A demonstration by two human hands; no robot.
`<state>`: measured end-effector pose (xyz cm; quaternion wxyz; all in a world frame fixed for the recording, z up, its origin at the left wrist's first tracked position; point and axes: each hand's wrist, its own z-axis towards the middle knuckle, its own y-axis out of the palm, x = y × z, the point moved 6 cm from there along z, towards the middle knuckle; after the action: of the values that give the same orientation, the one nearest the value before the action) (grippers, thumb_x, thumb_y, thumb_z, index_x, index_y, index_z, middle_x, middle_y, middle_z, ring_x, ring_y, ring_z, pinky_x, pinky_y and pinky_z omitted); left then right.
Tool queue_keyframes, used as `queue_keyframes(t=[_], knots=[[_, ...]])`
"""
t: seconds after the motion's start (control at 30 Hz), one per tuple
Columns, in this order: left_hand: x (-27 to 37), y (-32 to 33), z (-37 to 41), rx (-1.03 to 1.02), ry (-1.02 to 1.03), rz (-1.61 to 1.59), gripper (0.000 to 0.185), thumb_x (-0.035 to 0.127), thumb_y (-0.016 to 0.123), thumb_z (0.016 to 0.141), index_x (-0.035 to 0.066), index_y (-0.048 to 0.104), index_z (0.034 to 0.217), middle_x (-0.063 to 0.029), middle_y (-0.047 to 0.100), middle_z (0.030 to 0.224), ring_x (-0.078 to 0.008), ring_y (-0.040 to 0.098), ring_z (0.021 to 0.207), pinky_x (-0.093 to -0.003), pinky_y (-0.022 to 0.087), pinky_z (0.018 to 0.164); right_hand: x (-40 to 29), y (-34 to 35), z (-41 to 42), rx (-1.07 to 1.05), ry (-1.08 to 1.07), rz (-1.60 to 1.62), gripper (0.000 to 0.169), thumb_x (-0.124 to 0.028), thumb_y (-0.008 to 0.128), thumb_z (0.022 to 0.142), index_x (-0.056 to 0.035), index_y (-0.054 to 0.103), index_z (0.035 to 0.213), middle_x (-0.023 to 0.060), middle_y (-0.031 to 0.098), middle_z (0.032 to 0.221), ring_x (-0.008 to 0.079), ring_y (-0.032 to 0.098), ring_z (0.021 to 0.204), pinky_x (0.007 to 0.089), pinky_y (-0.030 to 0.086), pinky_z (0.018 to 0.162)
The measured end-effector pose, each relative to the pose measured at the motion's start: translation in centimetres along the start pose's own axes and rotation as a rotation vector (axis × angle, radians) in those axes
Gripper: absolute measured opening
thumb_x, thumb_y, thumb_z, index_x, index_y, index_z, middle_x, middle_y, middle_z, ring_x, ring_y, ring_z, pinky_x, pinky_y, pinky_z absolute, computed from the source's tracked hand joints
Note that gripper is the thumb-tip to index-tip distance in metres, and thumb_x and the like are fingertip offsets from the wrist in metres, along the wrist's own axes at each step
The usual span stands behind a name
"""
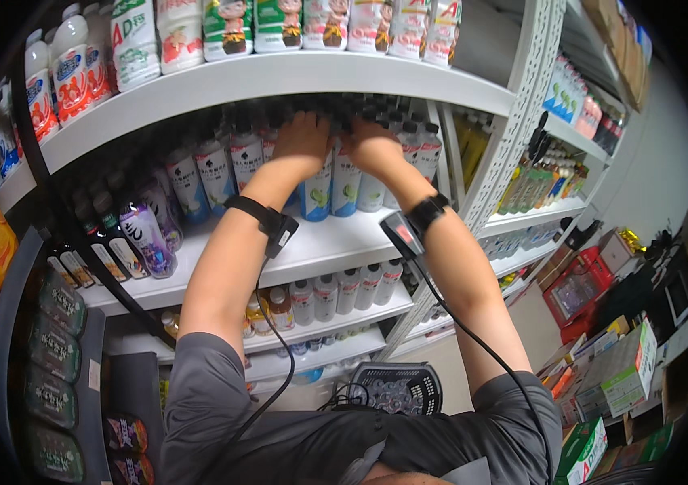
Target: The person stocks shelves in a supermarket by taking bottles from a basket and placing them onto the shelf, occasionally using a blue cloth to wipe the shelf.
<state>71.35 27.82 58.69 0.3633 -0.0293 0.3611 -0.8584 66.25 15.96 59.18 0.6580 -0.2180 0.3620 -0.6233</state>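
Note:
Both hands reach in under the upper shelf, over rows of white-labelled drink bottles with dark caps. My left hand (304, 142) lies over the caps at the front of the rows, its fingertips in shadow among them. Close beside it on the right, my right hand (374, 145) is bent over more bottle tops, its fingers partly hidden. Whether either hand grips a bottle cannot be seen. Below the hands stand a blue-and-white bottle with a green picture (318, 194) and a similar bottle (345, 185). Each wrist wears a black strap with a cabled device.
The upper shelf's white edge (295, 73) runs just above my hands, with milk-drink bottles (227, 30) on it. A perforated metal upright (489, 163) stands at the right. Below are a shelf of bottles (325, 297) and a black basket of bottles (431, 388). Cartons (628, 364) are stacked at right.

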Motion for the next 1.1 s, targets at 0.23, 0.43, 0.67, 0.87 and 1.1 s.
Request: queue_keyframes(t=[0.23, 0.43, 0.67, 0.87, 1.1], knots=[[-1.6, -1.6, -2.2, -0.082, -0.055, -0.359, 0.033, 0.035, 0.059, 0.092, 0.005, 0.065, 0.104, -0.0189, 0.064, 0.105, -0.0382, 0.063, 0.099, -0.0464, 0.053, 0.084, -1.8, 1.5, 1.8, -0.314, 0.098, -0.262, 0.046, -0.025, 0.058, 0.091, -0.0076, 0.055, 0.133, 0.0228, 0.065, 0.124, 0.0405, 0.064, 0.114, 0.0484, 0.054, 0.094], [-1.8, -4.8, -6.0, 0.075, -0.076, -0.23, 0.036, 0.043, 0.063, 0.088, 0.014, 0.069, 0.108, -0.0158, 0.072, 0.087, -0.0358, 0.069, 0.08, -0.0459, 0.056, 0.07, -2.6, 0.1, -1.9, 0.049, -0.147, -0.179, 0.033, -0.039, 0.053, 0.096, -0.0094, 0.058, 0.11, 0.0239, 0.071, 0.091, 0.0455, 0.068, 0.084, 0.0545, 0.054, 0.071], [2.4, -8.4, -13.6, 0.349, 0.045, -0.125, 0.018, 0.024, 0.071, 0.082, 0.009, 0.062, 0.084, -0.01, 0.063, 0.067, -0.028, 0.064, 0.061, -0.0399, 0.051, 0.053, -1.8, -5.9, -16.7, 0.413, -0.226, -0.071, 0.021, -0.028, 0.066, 0.091, -0.0093, 0.057, 0.09, 0.0116, 0.066, 0.066, 0.0326, 0.066, 0.058, 0.0414, 0.051, 0.05], [4.3, -17.5, -25.7, 0.33, -0.153, -0.116, 0.023, 0.017, 0.071, 0.08, -0.002, 0.066, 0.093, -0.0162, 0.068, 0.085, -0.0315, 0.066, 0.072, -0.0378, 0.054, 0.069, 9.3, -13.5, -31.7, 0.267, 0.229, 0.396, 0.019, -0.02, 0.067, 0.094, -0.0016, 0.061, 0.094, 0.0119, 0.062, 0.062, 0.0231, 0.064, 0.054, 0.0322, 0.048, 0.052], [15.9, -7.9, -31.0, -0.205, -0.379, -0.302, 0.017, 0.017, 0.066, 0.087, 0.002, 0.065, 0.096, -0.0156, 0.065, 0.079, -0.0281, 0.064, 0.067, -0.0379, 0.052, 0.063, 22.7, -5.1, -51.1, -0.304, 0.405, -0.065, 0.023, -0.029, 0.065, 0.091, -0.0083, 0.057, 0.096, 0.0154, 0.065, 0.07, 0.0374, 0.065, 0.061, 0.0455, 0.052, 0.055]])
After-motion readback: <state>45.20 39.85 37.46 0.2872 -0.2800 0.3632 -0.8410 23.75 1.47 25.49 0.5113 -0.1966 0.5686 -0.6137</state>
